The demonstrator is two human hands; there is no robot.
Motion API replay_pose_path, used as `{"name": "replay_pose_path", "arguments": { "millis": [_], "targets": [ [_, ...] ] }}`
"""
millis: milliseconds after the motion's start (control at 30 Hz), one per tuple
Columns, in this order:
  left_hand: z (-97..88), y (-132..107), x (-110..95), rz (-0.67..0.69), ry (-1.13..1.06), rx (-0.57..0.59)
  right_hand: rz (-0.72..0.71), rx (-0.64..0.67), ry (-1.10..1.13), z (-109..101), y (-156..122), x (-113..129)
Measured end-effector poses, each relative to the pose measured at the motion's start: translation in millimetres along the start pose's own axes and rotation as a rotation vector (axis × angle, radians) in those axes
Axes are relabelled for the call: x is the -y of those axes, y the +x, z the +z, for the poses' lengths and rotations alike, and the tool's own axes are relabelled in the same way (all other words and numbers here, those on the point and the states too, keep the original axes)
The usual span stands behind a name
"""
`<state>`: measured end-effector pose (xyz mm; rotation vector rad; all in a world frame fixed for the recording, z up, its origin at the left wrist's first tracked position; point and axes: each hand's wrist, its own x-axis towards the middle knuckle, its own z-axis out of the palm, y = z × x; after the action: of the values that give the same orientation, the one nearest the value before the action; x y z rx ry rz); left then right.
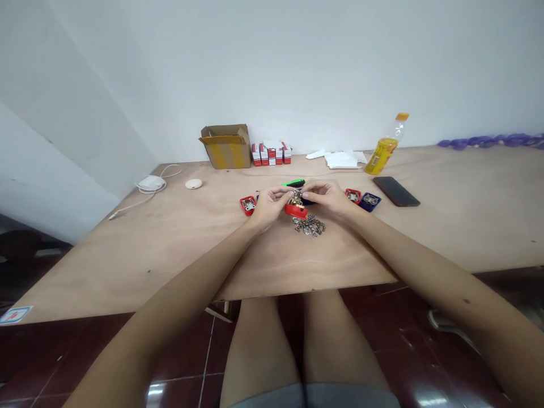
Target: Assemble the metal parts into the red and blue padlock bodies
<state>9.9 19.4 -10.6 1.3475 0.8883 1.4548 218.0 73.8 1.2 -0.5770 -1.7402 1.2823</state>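
Plywood makes up the one table [170,243] before you; read the clock from the metal piece [296,196] you hold, with twelve toward the wall [340,73]. From the left, one sticker [16,315] lies far out at eight, on the table's corner. One corded white charger [152,182], then one white disc [194,183], lie near nine. One open carton [229,148] stands at ten. Closer in, at nine, lies one left red case [247,205] with metal in it; just beside it shows a sliver of one blue thing [257,197], mostly hidden by your left hand [272,204]. That hand pinches the metal piece between thumb and fingers. Five red-and-white boxes [272,153] stand in a row at eleven. One green-and-black tool [294,183] lies at twelve, just beyond your hands. One middle red case [296,211] is at six, right by the metal piece; whether it is held or resting, you cannot tell. One heap of metal parts [311,226], too tangled to count, lies at five. Your right hand [326,196], at three, pinches the metal piece too. Overlapping papers [342,159] lie between one and two. One right red case [352,196] and one blue case [369,202] sit at three. One orange-capped bottle [382,154] stands at two, one phone [396,191] lies at three, and one purple string [488,141] lies between two and three.
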Motion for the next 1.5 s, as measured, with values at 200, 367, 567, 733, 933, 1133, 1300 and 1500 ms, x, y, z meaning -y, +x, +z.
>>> {"name": "replay_pose_path", "arguments": {
  "millis": [200,367,567,733,933,1133,1300,1500],
  "targets": [
    [-2.1,0,-2,-0.080,-0.054,0.003,-0.056,0.005,-0.147,-2,0,-2],
    [-7.4,4,-2,-0.095,-0.120,-0.033,-0.151,0.063,-0.408,-7,1,-4],
    [-11.6,7,-1,-0.081,-0.106,-0.052,-0.239,0.348,-0.878,-12,-4,-6],
    [-10.2,4,1,-0.088,-0.058,-0.016,-0.225,0.412,-0.926,-7,-5,-5],
    [-9.0,4,2,-0.076,-0.056,-0.022,-0.171,0.365,-0.908,-5,-4,-1],
    [-9.9,7,0,0.010,-0.094,-0.121,-0.133,0.456,-0.695,-5,-5,6],
    [-10.9,8,0,0.031,-0.082,-0.168,-0.095,0.599,-0.758,-3,-9,10],
    [-8.8,5,-1,0.025,-0.042,-0.149,-0.106,0.582,-0.717,1,-8,14]
  ]
}}
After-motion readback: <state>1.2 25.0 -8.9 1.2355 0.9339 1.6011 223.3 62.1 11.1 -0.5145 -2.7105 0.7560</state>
